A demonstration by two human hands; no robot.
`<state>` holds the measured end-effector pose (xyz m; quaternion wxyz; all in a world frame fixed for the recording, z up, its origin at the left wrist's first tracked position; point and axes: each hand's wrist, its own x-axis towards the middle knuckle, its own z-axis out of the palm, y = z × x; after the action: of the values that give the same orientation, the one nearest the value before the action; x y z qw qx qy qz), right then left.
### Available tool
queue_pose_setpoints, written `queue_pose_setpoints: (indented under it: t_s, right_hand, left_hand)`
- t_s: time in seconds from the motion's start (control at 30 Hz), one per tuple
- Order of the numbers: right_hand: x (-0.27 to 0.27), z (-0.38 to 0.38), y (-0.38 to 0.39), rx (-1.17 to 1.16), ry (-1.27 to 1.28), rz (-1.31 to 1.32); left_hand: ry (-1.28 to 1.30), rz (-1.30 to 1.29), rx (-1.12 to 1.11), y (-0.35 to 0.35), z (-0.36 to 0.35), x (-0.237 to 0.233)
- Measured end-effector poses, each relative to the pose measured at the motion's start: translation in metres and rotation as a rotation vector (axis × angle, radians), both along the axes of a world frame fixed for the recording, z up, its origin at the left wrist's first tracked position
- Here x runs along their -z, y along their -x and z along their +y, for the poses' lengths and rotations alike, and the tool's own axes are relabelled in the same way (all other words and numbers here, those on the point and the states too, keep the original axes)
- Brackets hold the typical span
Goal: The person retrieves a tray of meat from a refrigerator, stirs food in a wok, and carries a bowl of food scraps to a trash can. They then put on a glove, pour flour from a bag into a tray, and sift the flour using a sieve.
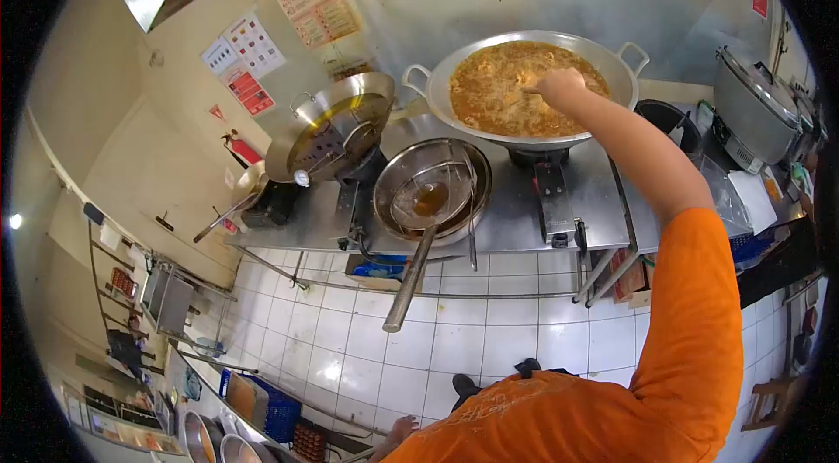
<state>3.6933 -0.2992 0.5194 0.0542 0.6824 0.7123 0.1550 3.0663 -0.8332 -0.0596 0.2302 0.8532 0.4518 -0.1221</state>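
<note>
Wide steel wok of orange stew (489,136) on a long steel counter (516,214), right hand (559,83) over it; tilted steel oil pan (297,148) left of the wok, round steel strainer bowl (381,201) before it, lidded grey cooker (756,109) to its right.

Near the wok (442,87), bare counter (511,218) lies open. A strainer bowl (433,192) blocks left, a rice cooker (756,113) right.

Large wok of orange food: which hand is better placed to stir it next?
Right, probably. The right hand is stretched out over the large wok, just above the orange food; whether its fingers grip anything is unclear. The left hand is out of view.
</note>
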Motion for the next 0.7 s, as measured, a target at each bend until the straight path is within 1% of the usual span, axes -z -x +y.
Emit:
queue_pose_setpoints:
  t_s: [0.07,0.1,0.13,0.17,0.2,0.23,0.27,0.3,0.33,0.37,0.4,0.47,0.5,0.53,0.57,0.6,0.63,0.67,0.7]
  right_hand:
    - [-0.02,-0.008,0.009,0.026,0.07,0.007]
    - [-0.027,-0.009,0.016,0.035,0.102,-0.002]
    - [-0.03,-0.011,0.026,0.047,0.162,0.003]
    - [-0.042,-0.013,0.03,0.073,0.201,0.004]
    - [-0.053,-0.014,0.033,0.103,0.238,0.006]
    - [-0.06,-0.01,0.029,0.022,0.219,-0.036]
    - [-0.057,-0.004,0.019,-0.067,0.208,-0.073]
    - [-0.061,-0.014,0.029,-0.067,0.241,-0.056]
    - [-0.065,-0.023,0.04,-0.066,0.274,-0.039]
    - [-0.091,-0.055,0.065,0.03,0.325,0.031]
    - [-0.101,-0.079,0.082,0.135,0.383,0.108]
    - [-0.092,-0.085,0.061,-0.24,0.195,-0.107]
    - [-0.086,-0.092,0.062,-0.248,0.196,-0.127]
    - [-0.08,-0.098,0.062,-0.257,0.197,-0.147]
    - [-0.083,-0.103,0.078,-0.087,0.283,-0.082]
    - [-0.091,-0.104,0.089,0.094,0.351,-0.016]
    - [-0.097,-0.1,0.085,0.285,0.386,0.048]
    - [-0.091,-0.088,0.064,0.025,0.307,-0.165]
    - [-0.085,-0.11,0.062,-0.038,0.199,-0.243]
  left_hand:
    - [0.1,0.031,-0.194,0.008,-0.006,-0.019]
    - [0.696,-0.474,-0.789,0.005,0.001,-0.016]
    - [1.037,-0.981,-1.555,0.002,0.007,-0.013]
    - [1.017,-0.924,-1.592,0.0,0.015,-0.011]
    - [1.053,-0.911,-1.065,0.01,0.024,-0.003]
    - [1.122,-0.941,-1.362,0.013,0.036,0.003]
    - [1.091,-0.852,-1.385,0.011,0.056,0.013]
    - [1.066,-0.744,-1.414,0.014,0.063,0.022]
    - [0.983,-0.753,-1.399,0.016,0.066,0.021]
    - [0.897,-0.752,-1.372,0.024,0.069,0.017]
    - [0.811,-0.746,-1.346,0.027,0.074,0.002]
    - [1.002,-0.916,-1.366,0.061,0.088,0.023]
    - [1.103,-0.99,-1.376,0.078,0.094,0.036]
    - [1.229,-1.023,-1.278,0.098,0.092,0.051]
    - [1.432,-1.097,-1.075,0.118,0.092,0.059]
    - [1.619,-1.152,-0.972,0.135,0.093,0.06]
    - [1.77,-1.168,-0.945,0.15,0.103,0.058]
    - [1.459,-0.987,-1.191,0.149,0.098,0.041]
    - [1.159,-0.752,-1.396,0.147,0.094,0.025]
